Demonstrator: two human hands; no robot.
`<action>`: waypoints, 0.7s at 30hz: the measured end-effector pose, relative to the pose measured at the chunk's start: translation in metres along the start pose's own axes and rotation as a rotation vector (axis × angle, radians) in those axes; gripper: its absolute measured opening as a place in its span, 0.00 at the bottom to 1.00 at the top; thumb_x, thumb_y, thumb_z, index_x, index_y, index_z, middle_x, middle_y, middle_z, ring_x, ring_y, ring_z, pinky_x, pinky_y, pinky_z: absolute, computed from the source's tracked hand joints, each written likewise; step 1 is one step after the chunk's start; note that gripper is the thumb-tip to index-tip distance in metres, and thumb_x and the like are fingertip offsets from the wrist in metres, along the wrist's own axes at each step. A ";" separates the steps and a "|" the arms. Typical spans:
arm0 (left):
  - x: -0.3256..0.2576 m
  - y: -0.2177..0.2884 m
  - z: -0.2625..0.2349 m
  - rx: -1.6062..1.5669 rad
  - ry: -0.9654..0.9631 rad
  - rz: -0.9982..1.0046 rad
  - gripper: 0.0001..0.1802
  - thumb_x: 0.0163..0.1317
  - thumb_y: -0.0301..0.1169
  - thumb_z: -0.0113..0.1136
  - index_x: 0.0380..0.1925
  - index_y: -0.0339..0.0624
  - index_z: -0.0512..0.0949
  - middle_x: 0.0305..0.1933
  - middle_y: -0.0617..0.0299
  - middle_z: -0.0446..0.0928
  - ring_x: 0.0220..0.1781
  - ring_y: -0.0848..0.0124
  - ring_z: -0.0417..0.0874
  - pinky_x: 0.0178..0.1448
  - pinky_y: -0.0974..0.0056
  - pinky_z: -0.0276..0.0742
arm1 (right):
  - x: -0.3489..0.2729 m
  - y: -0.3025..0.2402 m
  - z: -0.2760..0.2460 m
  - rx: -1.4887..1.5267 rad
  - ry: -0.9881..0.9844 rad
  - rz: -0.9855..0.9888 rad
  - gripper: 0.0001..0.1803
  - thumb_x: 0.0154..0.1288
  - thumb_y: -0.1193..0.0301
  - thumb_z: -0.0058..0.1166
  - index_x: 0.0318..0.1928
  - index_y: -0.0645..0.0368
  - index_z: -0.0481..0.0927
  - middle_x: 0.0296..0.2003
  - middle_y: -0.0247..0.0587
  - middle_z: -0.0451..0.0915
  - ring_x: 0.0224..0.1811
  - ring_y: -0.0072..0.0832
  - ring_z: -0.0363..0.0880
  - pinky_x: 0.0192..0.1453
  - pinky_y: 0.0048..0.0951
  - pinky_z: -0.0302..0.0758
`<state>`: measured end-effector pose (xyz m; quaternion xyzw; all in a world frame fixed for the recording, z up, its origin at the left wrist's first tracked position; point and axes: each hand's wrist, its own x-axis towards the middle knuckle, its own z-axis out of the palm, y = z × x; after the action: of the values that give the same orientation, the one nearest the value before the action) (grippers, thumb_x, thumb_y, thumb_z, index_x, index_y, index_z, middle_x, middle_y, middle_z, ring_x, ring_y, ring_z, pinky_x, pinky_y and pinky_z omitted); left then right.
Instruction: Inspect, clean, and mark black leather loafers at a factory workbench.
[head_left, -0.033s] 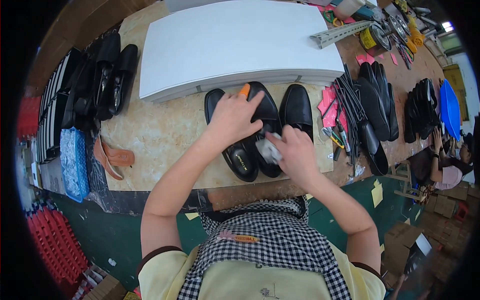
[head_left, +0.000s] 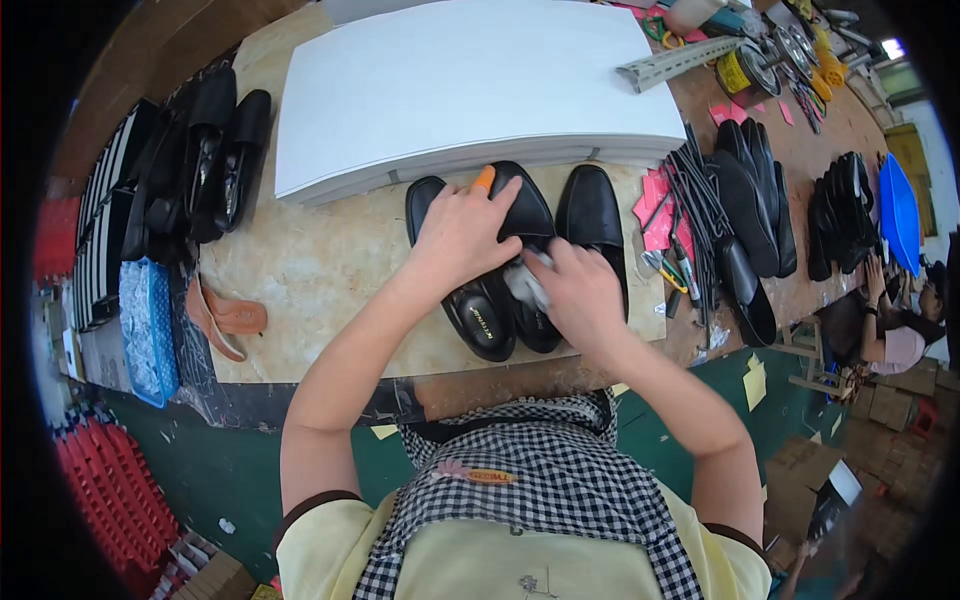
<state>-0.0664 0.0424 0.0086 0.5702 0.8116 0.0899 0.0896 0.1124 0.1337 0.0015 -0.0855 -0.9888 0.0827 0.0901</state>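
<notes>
A middle black slip-on shoe (head_left: 526,212) lies toe away from me on the board, between a left black shoe (head_left: 477,322) and a right black shoe (head_left: 588,206). My left hand (head_left: 458,236) rests on the uppers of the left and middle shoes with fingers spread, an orange cover on one finger. In my right hand (head_left: 585,290) is a crumpled white cloth (head_left: 527,288), pressed at the middle shoe's opening. The fingers of that hand are closed round the cloth and slightly blurred.
Beyond the shoes lies a thick stack of white sheets (head_left: 470,80). More black shoes (head_left: 212,150) stand at left, near a tan sandal upper (head_left: 238,318) and a blue basket (head_left: 148,330). Thin black rods (head_left: 690,195) and other shoes (head_left: 745,200) lie at right. Another person (head_left: 890,325) sits far right.
My right hand has shifted slightly up and left with the cloth, closer over the middle shoe's opening. The left hand stays on the shoes.
</notes>
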 end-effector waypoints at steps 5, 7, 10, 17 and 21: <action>-0.004 -0.019 -0.007 -0.299 -0.081 -0.043 0.48 0.49 0.45 0.68 0.72 0.49 0.63 0.67 0.32 0.68 0.63 0.44 0.74 0.66 0.51 0.71 | 0.036 0.001 0.017 -0.044 0.001 0.025 0.10 0.53 0.72 0.59 0.39 0.55 0.80 0.37 0.39 0.72 0.44 0.34 0.74 0.47 0.36 0.73; -0.009 -0.014 -0.007 -0.302 -0.084 -0.036 0.52 0.48 0.46 0.70 0.74 0.49 0.60 0.66 0.32 0.67 0.62 0.43 0.74 0.68 0.51 0.69 | 0.027 0.014 -0.011 0.225 -0.092 0.007 0.22 0.50 0.70 0.66 0.48 0.55 0.80 0.39 0.39 0.75 0.47 0.36 0.74 0.53 0.38 0.71; -0.008 0.000 0.010 -0.246 0.086 -0.039 0.57 0.45 0.43 0.75 0.75 0.47 0.55 0.60 0.35 0.72 0.61 0.41 0.73 0.71 0.49 0.64 | 0.034 0.031 -0.007 0.083 0.067 0.111 0.38 0.41 0.67 0.74 0.57 0.54 0.74 0.42 0.36 0.79 0.48 0.36 0.73 0.58 0.37 0.64; 0.006 0.015 0.003 0.112 0.176 0.048 0.50 0.48 0.46 0.73 0.72 0.54 0.62 0.70 0.38 0.64 0.71 0.42 0.64 0.77 0.40 0.49 | 0.055 0.029 0.026 -0.096 0.040 0.149 0.33 0.45 0.68 0.71 0.54 0.58 0.74 0.42 0.38 0.80 0.49 0.35 0.73 0.58 0.37 0.66; 0.094 -0.064 -0.044 0.334 0.361 -0.135 0.42 0.60 0.66 0.53 0.73 0.68 0.61 0.79 0.44 0.51 0.82 0.45 0.42 0.76 0.28 0.32 | 0.016 0.025 -0.014 0.258 0.244 0.128 0.31 0.51 0.71 0.67 0.59 0.56 0.75 0.47 0.42 0.80 0.59 0.42 0.70 0.66 0.44 0.66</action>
<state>-0.1667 0.1074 0.0311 0.4963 0.8544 0.0488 -0.1462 0.1031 0.1628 0.0132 -0.1456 -0.9443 0.2032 0.2142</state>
